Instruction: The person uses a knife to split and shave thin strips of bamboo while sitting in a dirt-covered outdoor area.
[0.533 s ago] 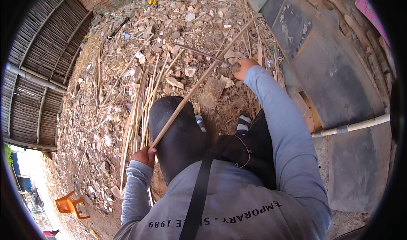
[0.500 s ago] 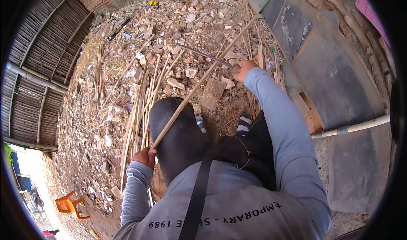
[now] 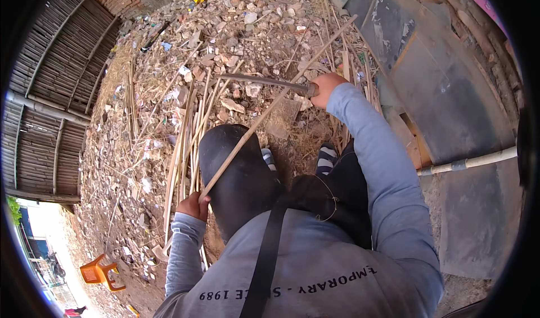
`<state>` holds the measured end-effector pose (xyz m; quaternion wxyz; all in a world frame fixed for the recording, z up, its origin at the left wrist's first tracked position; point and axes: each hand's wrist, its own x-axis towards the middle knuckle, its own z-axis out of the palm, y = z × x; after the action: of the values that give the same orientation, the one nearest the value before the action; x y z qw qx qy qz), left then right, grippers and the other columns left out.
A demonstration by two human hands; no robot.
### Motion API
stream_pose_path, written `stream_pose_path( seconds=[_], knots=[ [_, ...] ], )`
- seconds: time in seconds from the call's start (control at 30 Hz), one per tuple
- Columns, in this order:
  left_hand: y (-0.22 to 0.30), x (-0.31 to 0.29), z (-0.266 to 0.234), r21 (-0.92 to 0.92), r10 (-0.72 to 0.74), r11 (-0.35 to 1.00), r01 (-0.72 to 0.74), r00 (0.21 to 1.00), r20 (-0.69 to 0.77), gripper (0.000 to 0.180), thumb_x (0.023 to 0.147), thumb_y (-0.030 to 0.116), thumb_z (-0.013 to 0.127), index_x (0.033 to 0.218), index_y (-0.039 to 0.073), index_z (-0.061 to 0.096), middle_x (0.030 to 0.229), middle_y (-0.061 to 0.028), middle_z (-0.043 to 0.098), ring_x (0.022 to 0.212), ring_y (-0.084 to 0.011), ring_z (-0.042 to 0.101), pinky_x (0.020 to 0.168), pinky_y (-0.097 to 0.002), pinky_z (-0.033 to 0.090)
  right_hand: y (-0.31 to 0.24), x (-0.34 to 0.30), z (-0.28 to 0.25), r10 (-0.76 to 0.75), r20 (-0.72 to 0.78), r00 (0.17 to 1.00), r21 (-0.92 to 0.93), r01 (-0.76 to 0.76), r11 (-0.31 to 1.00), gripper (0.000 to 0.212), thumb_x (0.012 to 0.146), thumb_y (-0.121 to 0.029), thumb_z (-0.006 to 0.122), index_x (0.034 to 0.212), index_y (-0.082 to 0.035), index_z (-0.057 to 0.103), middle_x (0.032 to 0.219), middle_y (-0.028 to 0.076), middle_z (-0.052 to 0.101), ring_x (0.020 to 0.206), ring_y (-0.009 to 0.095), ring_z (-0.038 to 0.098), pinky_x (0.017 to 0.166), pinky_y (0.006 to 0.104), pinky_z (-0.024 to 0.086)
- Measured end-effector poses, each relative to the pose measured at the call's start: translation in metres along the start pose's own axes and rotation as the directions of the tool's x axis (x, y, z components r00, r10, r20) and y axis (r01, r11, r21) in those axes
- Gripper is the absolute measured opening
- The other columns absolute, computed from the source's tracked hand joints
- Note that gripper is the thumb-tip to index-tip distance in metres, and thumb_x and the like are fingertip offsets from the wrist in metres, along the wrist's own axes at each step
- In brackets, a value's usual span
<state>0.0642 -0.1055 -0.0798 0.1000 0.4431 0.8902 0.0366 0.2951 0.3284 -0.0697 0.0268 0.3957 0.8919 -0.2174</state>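
Observation:
My left hand [image 3: 193, 206] is closed around the near end of a long bamboo strip [image 3: 247, 133]. The strip slants across my left thigh and up to the far right. In my right hand [image 3: 327, 89] is the handle of a machete [image 3: 264, 80], gripped closed. Its long, slightly curved blade points left and crosses the strip beyond my knees; whether blade and strip touch I cannot tell. Beside my left leg lies a bundle of pale bamboo strips [image 3: 188, 143]. A thin loop of wire or cord [image 3: 336, 199] rests on my right thigh.
Broken stone and brick rubble [image 3: 152, 166] covers the ground. A slatted bamboo wall [image 3: 53, 59] stands at left, with an orange plastic chair [image 3: 100, 273] lower left. Dark flat panels [image 3: 450, 110] and a pale pole [image 3: 478, 161] lie at right. More strips [image 3: 354, 65] lie beyond my right hand.
The machete blade has come nearer to me and lies flatter across the strip. The strip's far end has shifted right. My left hand still holds its near end.

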Motion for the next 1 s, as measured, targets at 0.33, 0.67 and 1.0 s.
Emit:
stream_pose_path(
  seconds=[0.33,0.67,1.0],
  knots=[
    [-0.009,0.005,0.002,-0.077,0.024,0.997,-0.02,0.998,0.053,0.042,0.092,0.043,0.05,0.084,0.003,0.059,0.07,-0.0244,0.061,0.071,-0.0466,0.059,0.065,-0.0527,0.046,-0.024,-0.009,-0.006,-0.029,-0.012,1.0,-0.089,0.028,0.996,0.042,0.07,-0.032,0.066,0.104,-0.006,0.066,0.095,0.018,0.067,0.089,0.033,0.065,0.081,0.0398,0.051],
    [-0.013,0.009,0.0,-0.074,0.015,0.997,-0.011,0.998,0.054,0.045,0.09,0.047,0.05,0.081,0.004,0.059,0.067,-0.025,0.059,0.068,-0.0466,0.058,0.063,-0.0523,0.046,0.016,-0.001,-0.003,0.127,-0.192,0.973,0.026,-0.125,0.992,0.044,0.07,-0.031,0.065,0.108,-0.009,0.066,0.099,0.016,0.067,0.094,0.031,0.064,0.089,0.0364,0.049],
    [-0.008,0.015,-0.018,-0.03,0.06,0.998,-0.058,0.994,0.086,0.043,0.09,0.044,0.051,0.083,0.002,0.059,0.07,-0.0248,0.061,0.071,-0.0458,0.059,0.066,-0.0512,0.048,0.024,0.007,-0.017,0.204,0.012,0.979,-0.03,-0.204,0.979,0.049,0.076,-0.028,0.061,0.118,-0.003,0.059,0.111,0.02,0.063,0.101,0.031,0.062,0.092,0.0358,0.048]
  ],
)
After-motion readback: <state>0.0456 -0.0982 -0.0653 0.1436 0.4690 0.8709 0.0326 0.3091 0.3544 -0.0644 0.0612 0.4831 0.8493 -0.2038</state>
